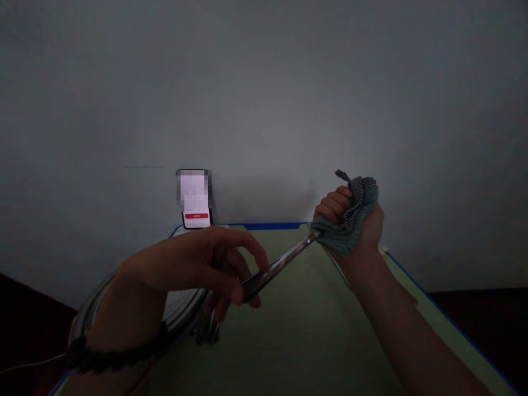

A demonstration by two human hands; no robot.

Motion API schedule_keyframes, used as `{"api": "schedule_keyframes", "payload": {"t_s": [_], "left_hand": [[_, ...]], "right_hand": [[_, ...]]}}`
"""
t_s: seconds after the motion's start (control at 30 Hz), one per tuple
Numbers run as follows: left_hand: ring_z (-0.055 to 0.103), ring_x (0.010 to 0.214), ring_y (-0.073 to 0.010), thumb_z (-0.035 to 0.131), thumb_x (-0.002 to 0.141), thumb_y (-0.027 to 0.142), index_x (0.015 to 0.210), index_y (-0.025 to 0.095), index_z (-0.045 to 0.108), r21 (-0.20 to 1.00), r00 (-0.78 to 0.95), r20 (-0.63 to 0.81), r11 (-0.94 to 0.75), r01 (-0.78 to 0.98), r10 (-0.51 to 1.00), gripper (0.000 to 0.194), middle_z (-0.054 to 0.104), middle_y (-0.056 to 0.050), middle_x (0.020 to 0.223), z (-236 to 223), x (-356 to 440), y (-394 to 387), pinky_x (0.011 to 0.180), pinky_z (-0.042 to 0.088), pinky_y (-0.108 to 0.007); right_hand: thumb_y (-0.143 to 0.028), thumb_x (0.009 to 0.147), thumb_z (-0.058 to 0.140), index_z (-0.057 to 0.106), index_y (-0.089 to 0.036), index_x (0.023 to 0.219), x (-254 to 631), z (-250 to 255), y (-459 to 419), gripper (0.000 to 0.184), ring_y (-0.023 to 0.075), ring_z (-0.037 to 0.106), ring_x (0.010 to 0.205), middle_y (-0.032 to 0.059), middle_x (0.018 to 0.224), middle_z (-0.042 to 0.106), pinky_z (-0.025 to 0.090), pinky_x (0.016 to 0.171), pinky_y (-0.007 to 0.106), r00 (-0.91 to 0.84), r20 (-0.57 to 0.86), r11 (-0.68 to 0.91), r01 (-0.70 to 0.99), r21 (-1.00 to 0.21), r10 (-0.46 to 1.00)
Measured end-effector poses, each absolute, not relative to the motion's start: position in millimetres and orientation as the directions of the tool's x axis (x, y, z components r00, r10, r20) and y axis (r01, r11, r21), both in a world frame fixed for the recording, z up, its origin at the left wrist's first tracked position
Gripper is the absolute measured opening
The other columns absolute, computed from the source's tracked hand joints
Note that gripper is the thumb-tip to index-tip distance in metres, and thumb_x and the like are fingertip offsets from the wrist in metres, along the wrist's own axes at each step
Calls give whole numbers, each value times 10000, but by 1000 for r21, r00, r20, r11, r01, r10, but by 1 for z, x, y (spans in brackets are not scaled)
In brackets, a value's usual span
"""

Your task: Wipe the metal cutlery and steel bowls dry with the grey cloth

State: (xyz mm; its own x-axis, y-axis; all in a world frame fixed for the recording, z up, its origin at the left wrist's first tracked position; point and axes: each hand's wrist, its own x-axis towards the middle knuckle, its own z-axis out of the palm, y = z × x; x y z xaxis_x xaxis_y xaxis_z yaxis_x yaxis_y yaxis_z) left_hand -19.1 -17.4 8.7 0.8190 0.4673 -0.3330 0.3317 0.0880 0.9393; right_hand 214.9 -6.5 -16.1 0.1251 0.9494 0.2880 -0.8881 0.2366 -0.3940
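A long shiny metal utensil handle (284, 260) slants up to the right between my hands. My left hand (206, 264) is closed on its lower part with bent fingers, the thumb on the near side. Below those fingers, a dark shiny end (208, 328) of metal shows, too dim to tell its exact kind. A grey-green cloth (346, 228) is bunched in my right hand (336, 206), which is closed in a fist. The cloth covers the upper end of the handle. A dark beaded bracelet (117, 355) circles my left wrist.
A phone (197, 201) with a lit screen leans against the grey wall (264, 110). Behind my left forearm is a round metal vessel (187, 308), partly hidden. The pale green table (289, 341) has a blue edge (272, 226). A thin white cable (33, 364) runs at lower left.
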Motion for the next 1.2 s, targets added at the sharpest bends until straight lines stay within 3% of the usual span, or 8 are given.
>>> {"api": "schedule_keyframes", "payload": {"t_s": [0.2,0.33,0.47,0.6,0.73,0.9,1.07,1.2], "left_hand": [[655,639,-125,540,844,240,987,193,603,890,820,-320,-145,432,474,163,690,-64,938,0,-14,-14,562,501,-222],[634,646,-120,497,863,275,963,203,517,845,782,-285,-240,478,554,125,685,-36,900,2,-11,-13,568,461,-220],[611,675,-138,496,847,316,966,200,500,754,720,-296,-310,580,628,166,686,-22,845,7,-5,-19,599,445,-240],[539,597,-122,421,871,371,754,178,580,606,716,-301,-453,654,631,276,601,7,660,9,5,-25,556,397,-221],[456,529,-104,356,892,416,675,180,513,593,711,-258,-474,651,654,357,487,27,584,10,9,-27,513,360,-214],[475,600,-120,365,885,434,739,174,521,546,689,-121,-531,647,715,336,532,1,671,7,10,-21,541,360,-220],[509,661,-134,491,829,381,1007,192,497,489,616,79,-569,661,784,259,594,-11,798,-3,10,-16,578,365,-235],[554,707,-137,531,811,356,1054,209,519,497,629,103,-588,638,771,284,617,-7,842,0,7,-17,635,397,-240]], "right_hand": [[-483,857,309,340,-204,552,217,-15,-7,415,48,141,345,-97,441,159,180,315,164,174,320,318,-819,-477,931],[-476,856,202,326,-205,544,216,-10,-12,432,52,141,338,-94,433,148,170,322,176,201,270,312,-818,-482,942],[-484,847,114,326,-205,532,212,-2,-23,471,60,151,334,-86,426,148,171,319,190,219,272,329,-812,-481,937],[-520,840,211,299,-202,511,209,-5,-25,467,54,163,343,-86,436,164,188,326,188,209,318,347,-805,-481,925],[-491,830,299,259,-201,501,211,-14,-16,441,53,186,357,-83,439,185,216,339,184,191,267,300,-831,-468,945],[-459,805,331,276,-201,520,212,-15,-10,388,54,239,373,-81,446,232,254,367,183,205,203,277,-850,-448,958],[-375,790,344,316,-199,524,216,-6,-12,320,56,248,363,-76,432,269,241,364,187,317,193,371,-800,-471,929],[-360,825,298,316,-197,516,222,0,-14,350,60,256,362,-65,426,286,247,360,191,370,191,416,-791,-449,909]]}}
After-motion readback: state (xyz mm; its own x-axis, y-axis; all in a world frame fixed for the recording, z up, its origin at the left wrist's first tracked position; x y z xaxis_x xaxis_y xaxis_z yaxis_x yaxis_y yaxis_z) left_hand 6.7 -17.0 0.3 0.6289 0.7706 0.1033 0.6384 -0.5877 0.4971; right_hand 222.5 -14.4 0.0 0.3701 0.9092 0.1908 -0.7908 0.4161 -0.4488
